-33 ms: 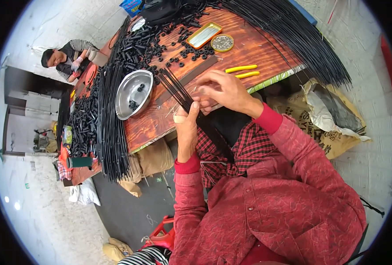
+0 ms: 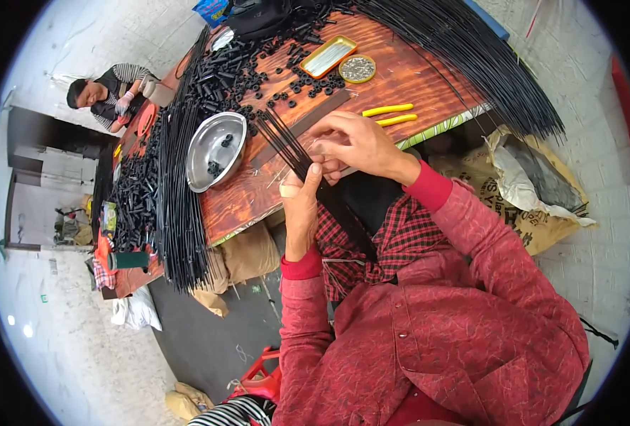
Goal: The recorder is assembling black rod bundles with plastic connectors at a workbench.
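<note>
Bench (image 2: 400, 79): bowl (image 2: 203, 145) left, two-handled tool (image 2: 388, 110) right — held rods (image 2: 284, 145) between. Dish (image 2: 358, 82) behind tool, tray (image 2: 337, 62) left of dish. Rod bundles: left of bowl (image 2: 179, 199) — right rear (image 2: 471, 57).

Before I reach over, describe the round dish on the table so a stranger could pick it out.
Start with the reddish-brown table, then find the two yellow handles lying near its edge, beyond the right hand. Just past them and slightly left sits the shallow round dish, holding small silvery pieces. Its circular yellow rim sets it apart from the rectangular tray beside it.
</note>
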Motion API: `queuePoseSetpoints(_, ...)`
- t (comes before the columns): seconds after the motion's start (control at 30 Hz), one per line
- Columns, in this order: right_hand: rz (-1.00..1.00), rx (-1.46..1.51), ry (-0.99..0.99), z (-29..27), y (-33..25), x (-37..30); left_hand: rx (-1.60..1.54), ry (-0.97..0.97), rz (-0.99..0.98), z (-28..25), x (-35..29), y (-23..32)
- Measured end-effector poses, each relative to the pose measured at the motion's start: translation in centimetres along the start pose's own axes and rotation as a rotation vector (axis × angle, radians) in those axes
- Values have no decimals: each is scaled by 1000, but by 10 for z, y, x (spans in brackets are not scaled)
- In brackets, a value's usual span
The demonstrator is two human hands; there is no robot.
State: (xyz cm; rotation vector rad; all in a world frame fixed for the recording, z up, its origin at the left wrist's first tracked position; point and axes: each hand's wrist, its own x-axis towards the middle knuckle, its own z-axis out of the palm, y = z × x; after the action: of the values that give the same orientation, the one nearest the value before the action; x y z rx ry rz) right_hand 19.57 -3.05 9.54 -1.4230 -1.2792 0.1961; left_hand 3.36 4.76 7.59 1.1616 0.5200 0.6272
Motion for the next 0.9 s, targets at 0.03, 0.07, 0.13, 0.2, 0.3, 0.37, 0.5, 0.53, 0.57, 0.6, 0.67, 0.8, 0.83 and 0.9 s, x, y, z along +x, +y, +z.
queuePoseSetpoints(0.03, -40, 26, -6, 3, 1, 7, 20, -52, 23, 1, 0, 2)
queuePoseSetpoints(0.07, -41, 28, -5, 3, 0, 10, 40, -104, 46, 2, -1, 3)
queuePoseSetpoints(0.13, 158, 76, -230, 2, -9, 18, 42, -114, 47, 1, -2, 5)
queuePoseSetpoints(0.2, 194, 122, -240, 5, -10, 19, 99, -124, 65, 1, -6, 10)
queuePoseSetpoints(0.3, 210, 58, -242, 7, -11, 20, 189, -181, 118, -7, -5, 10)
queuePoseSetpoints(0.37, 205, 194, -284, 5, -6, 21, 151, -176, 92, -3, -9, 14)
queuePoseSetpoints(0.5, 379, 467, -467, -7, -9, 30, 38, -208, 11, -3, -13, 18)
queuePoseSetpoints(0.53, 375, 464, -466, -6, -10, 30, 39, -209, 15, -2, -13, 18)
queuePoseSetpoints(0.57, 353, 392, -448, -5, -9, 30, 35, -183, 11, -1, -14, 19)
queuePoseSetpoints(0.6, 333, 320, -429, -4, -6, 29, 30, -157, 4, 1, -14, 20)
queuePoseSetpoints(0.67, 317, 351, -398, 1, -1, 27, 35, -143, 24, -6, -10, 10)
queuePoseSetpoints(0.8, 319, 391, -306, 5, -5, 22, 86, -92, 37, -7, -8, 12)
queuePoseSetpoints(0.83, 307, 363, -288, 5, -6, 22, 88, -91, 38, -6, -8, 15)
queuePoseSetpoints(0.9, 289, 304, -240, 7, -4, 19, 94, -89, 52, -1, -9, 19)
